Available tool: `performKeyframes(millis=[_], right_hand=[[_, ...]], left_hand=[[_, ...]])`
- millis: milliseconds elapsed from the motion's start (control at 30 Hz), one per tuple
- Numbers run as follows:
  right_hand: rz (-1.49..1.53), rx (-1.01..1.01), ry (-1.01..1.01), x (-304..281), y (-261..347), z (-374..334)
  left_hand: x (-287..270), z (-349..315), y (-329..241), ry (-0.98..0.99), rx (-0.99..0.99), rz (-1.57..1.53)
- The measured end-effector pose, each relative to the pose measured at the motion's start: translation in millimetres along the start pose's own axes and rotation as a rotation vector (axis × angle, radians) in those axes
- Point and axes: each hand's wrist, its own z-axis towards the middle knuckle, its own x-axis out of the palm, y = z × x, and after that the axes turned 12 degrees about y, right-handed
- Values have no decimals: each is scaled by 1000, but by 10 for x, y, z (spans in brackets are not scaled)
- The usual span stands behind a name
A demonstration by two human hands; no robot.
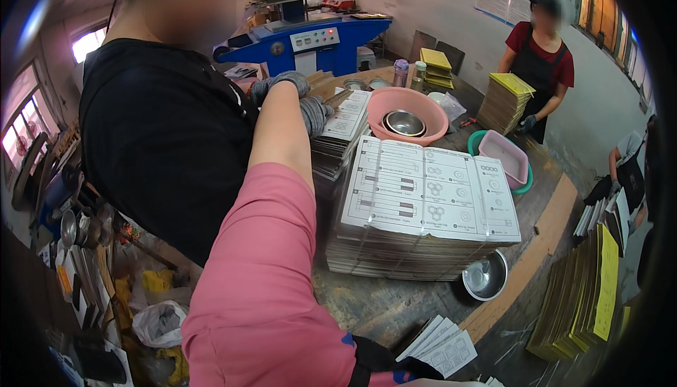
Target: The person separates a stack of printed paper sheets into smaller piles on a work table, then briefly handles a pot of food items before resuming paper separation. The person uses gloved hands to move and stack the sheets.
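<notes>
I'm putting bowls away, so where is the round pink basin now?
In the head view, the round pink basin sits right of centre toward the top, just behind the large printed stack.

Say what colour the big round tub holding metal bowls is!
The tub is pink; head view.

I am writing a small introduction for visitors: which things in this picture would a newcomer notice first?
The big white-topped stack near the centre would probably catch the eye first. Next might come the pink sleeve entering from the lower edge, then the bright blue machine at the top, beyond the table.
</notes>
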Motion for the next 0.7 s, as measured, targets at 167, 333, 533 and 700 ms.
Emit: performKeyframes(millis=[167,333,533,700], right_hand=[[-60,16,48,-65,73,14],[-41,-22,25,-53,201,-25],[-1,-11,22,-73,281,-20],[31,49,75,-170,218,30]], left_hand=[[99,-13,-45,-119,61,-392],[136,30,-172,-124,49,-292],[291,-177,-291,-91,94,-290],[175,-443,-238,-41,193,-247]])
